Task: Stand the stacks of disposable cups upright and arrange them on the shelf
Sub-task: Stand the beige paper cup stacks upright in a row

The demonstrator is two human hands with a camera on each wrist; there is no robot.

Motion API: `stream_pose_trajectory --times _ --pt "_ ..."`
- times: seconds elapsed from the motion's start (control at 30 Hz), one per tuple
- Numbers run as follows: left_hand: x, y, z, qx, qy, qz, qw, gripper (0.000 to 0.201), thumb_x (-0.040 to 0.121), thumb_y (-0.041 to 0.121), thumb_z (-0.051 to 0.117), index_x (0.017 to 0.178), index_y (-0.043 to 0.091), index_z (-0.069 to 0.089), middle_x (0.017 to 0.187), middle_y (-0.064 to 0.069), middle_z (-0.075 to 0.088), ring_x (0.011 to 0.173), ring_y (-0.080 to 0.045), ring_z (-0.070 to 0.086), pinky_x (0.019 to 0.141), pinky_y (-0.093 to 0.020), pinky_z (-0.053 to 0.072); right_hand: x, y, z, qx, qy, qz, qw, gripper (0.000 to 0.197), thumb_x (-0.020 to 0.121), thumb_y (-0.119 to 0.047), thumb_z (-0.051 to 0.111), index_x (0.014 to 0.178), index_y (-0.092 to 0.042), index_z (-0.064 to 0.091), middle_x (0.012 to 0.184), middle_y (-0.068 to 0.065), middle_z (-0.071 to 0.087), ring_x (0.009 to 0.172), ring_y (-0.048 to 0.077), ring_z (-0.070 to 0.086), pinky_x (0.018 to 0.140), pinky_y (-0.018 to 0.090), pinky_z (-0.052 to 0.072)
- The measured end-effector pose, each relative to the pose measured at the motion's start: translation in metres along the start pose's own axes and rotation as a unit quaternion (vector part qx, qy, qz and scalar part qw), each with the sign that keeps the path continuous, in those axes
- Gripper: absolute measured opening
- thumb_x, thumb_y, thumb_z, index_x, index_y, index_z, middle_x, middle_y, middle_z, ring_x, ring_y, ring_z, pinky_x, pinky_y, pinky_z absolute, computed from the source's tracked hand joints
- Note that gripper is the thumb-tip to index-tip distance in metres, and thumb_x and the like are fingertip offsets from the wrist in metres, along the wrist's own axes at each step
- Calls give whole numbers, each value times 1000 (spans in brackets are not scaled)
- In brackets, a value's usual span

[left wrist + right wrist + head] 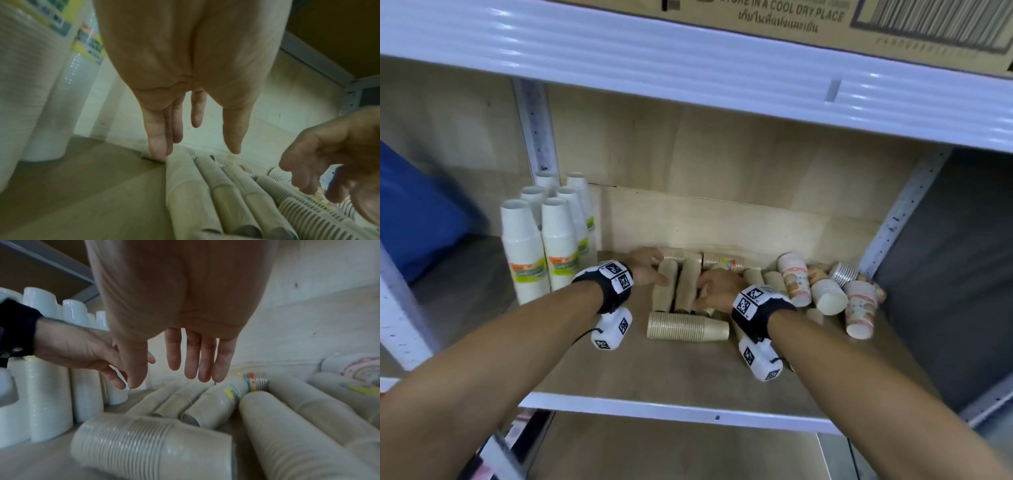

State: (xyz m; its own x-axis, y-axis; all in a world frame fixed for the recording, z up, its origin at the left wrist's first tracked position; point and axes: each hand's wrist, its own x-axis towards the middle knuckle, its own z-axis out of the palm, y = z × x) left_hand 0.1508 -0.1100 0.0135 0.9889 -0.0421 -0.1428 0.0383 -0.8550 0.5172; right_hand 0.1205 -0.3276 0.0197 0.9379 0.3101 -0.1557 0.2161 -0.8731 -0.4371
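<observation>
Several beige cup stacks (681,284) lie side by side on the wooden shelf board (619,373); one more beige stack (685,326) lies crosswise in front of them. Printed cup stacks (796,282) lie jumbled at the right. White cup stacks (541,246) stand upright at the left. My left hand (654,265) hangs over the leftmost lying stack (185,186) with straight fingers (157,138), tips at its far end. My right hand (709,291) hovers just above the neighbouring stacks (213,402) with fingers (192,356) straight, holding nothing.
The upper shelf (688,68) hangs low over the bay and carries a cardboard box (825,20). Metal uprights (904,209) bound the right side. A blue object (421,212) lies in the bay to the left. Bare board shows in front of the lying stacks.
</observation>
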Motion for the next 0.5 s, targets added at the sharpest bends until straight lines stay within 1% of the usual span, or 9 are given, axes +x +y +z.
stream_pose_trajectory --times 0.07,0.1,0.17,0.2,0.27,0.33,0.4,0.43,0.5 --pt "4 -5 9 -13 -14 -2 1000 81 73 44 81 142 25 44 140 4 49 122 -18 51 84 -24 37 -4 5 10 -4 -10 4 1000 54 72 -36 80 121 -21 62 111 0 63 101 19 62 81 26 49" --pt "5 -6 13 -23 -17 -7 1000 84 73 43 81 144 23 41 142 3 48 124 -19 50 85 -25 37 -5 7 14 -10 -15 4 1000 53 74 -34 79 122 -17 62 114 2 64 105 20 61 85 26 49" --pt "7 -8 22 -29 -22 -15 999 90 73 42 82 148 22 36 145 0 46 127 -21 49 88 -27 39 -7 13 22 -18 -25 5 999 49 77 -31 78 119 -10 64 117 5 65 109 22 61 89 29 50" --pt "9 -9 26 -29 -24 -18 999 94 72 43 82 149 22 34 147 0 44 130 -22 47 92 -29 40 -7 17 25 -17 -29 8 999 50 76 -32 78 118 -10 64 117 4 65 108 22 61 88 30 50" --pt "12 -11 34 -42 -28 -24 998 101 70 42 84 152 21 28 152 -1 38 135 -22 42 102 -33 40 -7 25 31 -3 -37 15 999 54 74 -36 80 120 -15 62 109 -1 62 102 19 59 80 27 46" --pt "13 -12 41 -49 -31 -25 998 104 72 40 83 154 19 23 156 -2 32 140 -23 36 108 -35 35 -8 31 34 8 -38 15 999 51 72 -37 81 116 -19 62 90 -9 56 90 14 55 69 23 41" --pt "14 -13 46 -49 -32 -24 998 106 73 40 83 155 16 21 157 -3 29 141 -22 33 109 -34 33 -10 36 36 18 -37 16 999 48 71 -36 81 113 -20 63 79 -13 51 84 13 55 67 23 41" --pt "14 -14 48 -53 -34 -26 998 106 72 40 83 154 15 21 156 -3 31 140 -22 35 108 -33 33 -10 38 37 21 -35 15 999 48 71 -36 81 112 -20 63 78 -14 51 83 13 56 67 23 42" --pt "15 -15 51 -63 -36 -28 997 106 70 39 85 153 14 24 152 -3 36 137 -22 39 105 -32 35 -9 40 40 25 -30 14 999 49 70 -36 81 113 -20 63 78 -15 51 81 10 55 63 20 39"
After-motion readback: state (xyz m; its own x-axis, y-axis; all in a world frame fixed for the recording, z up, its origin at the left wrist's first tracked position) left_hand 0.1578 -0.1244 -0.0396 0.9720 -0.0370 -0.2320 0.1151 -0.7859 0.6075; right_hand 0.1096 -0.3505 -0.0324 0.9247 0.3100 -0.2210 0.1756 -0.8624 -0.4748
